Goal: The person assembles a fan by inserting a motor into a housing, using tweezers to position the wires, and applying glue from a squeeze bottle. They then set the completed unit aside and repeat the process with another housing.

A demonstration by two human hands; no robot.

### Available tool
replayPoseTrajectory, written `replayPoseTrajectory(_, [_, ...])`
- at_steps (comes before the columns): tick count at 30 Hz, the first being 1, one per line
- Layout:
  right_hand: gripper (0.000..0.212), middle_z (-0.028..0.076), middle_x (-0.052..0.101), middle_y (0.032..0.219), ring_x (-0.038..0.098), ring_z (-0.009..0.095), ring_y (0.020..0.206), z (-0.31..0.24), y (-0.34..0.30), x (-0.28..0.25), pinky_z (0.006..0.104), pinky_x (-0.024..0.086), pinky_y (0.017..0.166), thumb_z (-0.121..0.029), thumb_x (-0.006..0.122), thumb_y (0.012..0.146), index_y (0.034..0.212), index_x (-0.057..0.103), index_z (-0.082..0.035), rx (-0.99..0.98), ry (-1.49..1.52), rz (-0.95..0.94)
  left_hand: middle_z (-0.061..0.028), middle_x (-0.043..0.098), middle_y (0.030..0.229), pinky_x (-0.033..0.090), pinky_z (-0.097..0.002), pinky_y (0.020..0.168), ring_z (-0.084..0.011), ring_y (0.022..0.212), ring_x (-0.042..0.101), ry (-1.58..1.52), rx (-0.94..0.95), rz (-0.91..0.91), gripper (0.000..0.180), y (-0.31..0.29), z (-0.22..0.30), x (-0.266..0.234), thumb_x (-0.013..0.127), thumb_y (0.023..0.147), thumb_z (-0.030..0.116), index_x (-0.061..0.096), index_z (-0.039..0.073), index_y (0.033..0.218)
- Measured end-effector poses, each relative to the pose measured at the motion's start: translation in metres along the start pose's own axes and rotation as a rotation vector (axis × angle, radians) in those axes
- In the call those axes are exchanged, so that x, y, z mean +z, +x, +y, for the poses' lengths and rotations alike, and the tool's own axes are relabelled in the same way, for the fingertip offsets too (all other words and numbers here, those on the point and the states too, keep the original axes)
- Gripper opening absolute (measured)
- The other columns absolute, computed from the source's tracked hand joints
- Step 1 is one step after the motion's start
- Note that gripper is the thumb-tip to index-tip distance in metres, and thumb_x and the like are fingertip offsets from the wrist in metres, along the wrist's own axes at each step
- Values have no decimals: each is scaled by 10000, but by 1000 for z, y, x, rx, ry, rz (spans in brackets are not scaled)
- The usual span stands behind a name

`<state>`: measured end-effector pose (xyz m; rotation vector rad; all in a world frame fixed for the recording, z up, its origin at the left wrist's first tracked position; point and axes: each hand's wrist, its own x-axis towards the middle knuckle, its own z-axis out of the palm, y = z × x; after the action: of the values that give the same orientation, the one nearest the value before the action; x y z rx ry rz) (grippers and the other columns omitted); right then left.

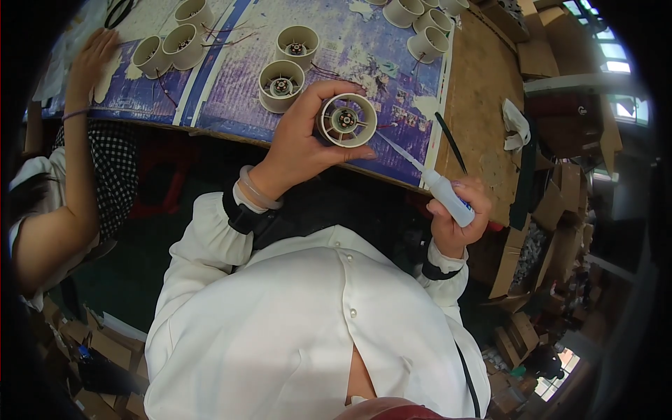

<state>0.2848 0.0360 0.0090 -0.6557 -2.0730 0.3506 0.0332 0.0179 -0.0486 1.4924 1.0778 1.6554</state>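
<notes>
My left hand (303, 140) is closed around a white cylindrical fan housing (369, 112), its open end turned up toward me. Inside it, spokes hold a small round motor (346, 120). My right hand (462, 213) grips a translucent squeeze bottle (448, 196) with a long thin nozzle. The nozzle tip points at the housing's right side; whether they touch I cannot tell. Just beyond my left hand, two similar white housings (269, 102) (297, 36) stand on the table with motors inside and thin wires trailing.
The worn blue-and-white table covering (231, 105) carries more white housings (183, 47) at left and several at far right (427, 45). A dark strip (450, 142) lies near the right edge beside a white cloth (516, 126). A co-worker's hand (93, 59) rests at far left; cardboard boxes (514, 259) crowd the right.
</notes>
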Motion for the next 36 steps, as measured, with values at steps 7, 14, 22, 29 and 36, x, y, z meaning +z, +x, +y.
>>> replayPoseTrajectory(7, [364, 53, 558, 870, 497, 105, 717, 17, -19, 10, 216, 368, 582, -352, 674, 912, 1037, 522, -46, 490, 270, 329, -82, 562, 1240, 483, -300, 947, -177, 1127, 563, -18, -14, -20, 762, -1, 0, -2, 896, 654, 151, 453, 64, 1268])
replayPoseTrajectory(14, [315, 4, 438, 753, 365, 69, 613, 37, -16, -3, 221, 266, 496, -396, 549, 982, 958, 507, -85, 835, 1066, 576, -81, 613, 1167, 489, -311, 907, -182, 1060, 601, 7, 50, 5, 740, -5, 18, -7, 924, 616, 203, 520, 62, 1220])
replayPoseTrajectory(22, [263, -12, 388, 719, 325, 72, 591, 29, 6, 4, 221, 255, 496, -387, 543, 987, 910, 483, -143, 850, 1238, 580, -92, 611, 1177, 448, -332, 940, -227, 1080, 584, 295, 207, -133, 765, -21, 59, -85, 920, 590, 265, 533, 54, 1216])
replayPoseTrajectory(29, [294, 1, 415, 721, 352, 75, 595, 39, 2, 13, 203, 264, 497, -408, 548, 980, 969, 489, -121, 846, 1324, 542, -101, 575, 1239, 429, -334, 973, -205, 1112, 560, 504, -156, 2, 738, -31, 53, -140, 857, 668, 186, 499, 34, 1296])
replayPoseTrajectory(36, [240, -8, 396, 724, 322, 73, 591, 27, 8, 8, 219, 253, 498, -370, 531, 996, 922, 491, -145, 836, 1304, 517, -87, 534, 1300, 379, -339, 1036, -220, 1201, 499, 437, -331, -101, 720, -7, 42, -132, 812, 721, 156, 466, 37, 1340])
